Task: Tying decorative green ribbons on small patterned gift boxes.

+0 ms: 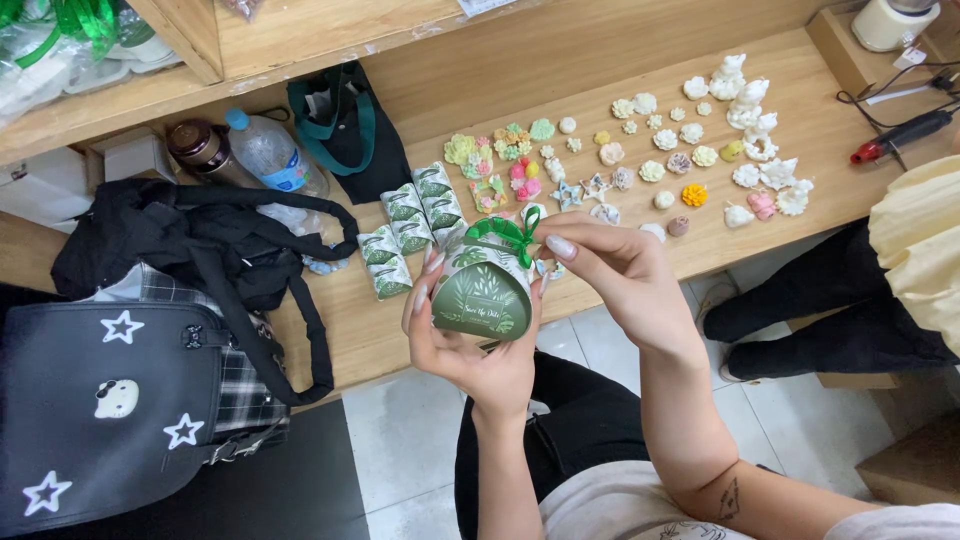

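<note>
My left hand (470, 350) cups a small green gift box (482, 292) with a leaf print and a rounded front, held above the table's front edge. A green ribbon bow (508, 234) sits on top of the box. My right hand (610, 272) pinches the bow's right end between thumb and fingers. Behind the box, several more leaf-print boxes (412, 224) lie in a cluster on the wooden table (340, 330).
Many small moulded pieces (650, 150) in white, yellow, pink and green spread over the table's right half. A black bag (200, 245), a water bottle (268, 152) and a dark pouch (352, 130) sit at left. A star-print bag (105, 400) lies lower left. Another person's legs (830, 300) are at right.
</note>
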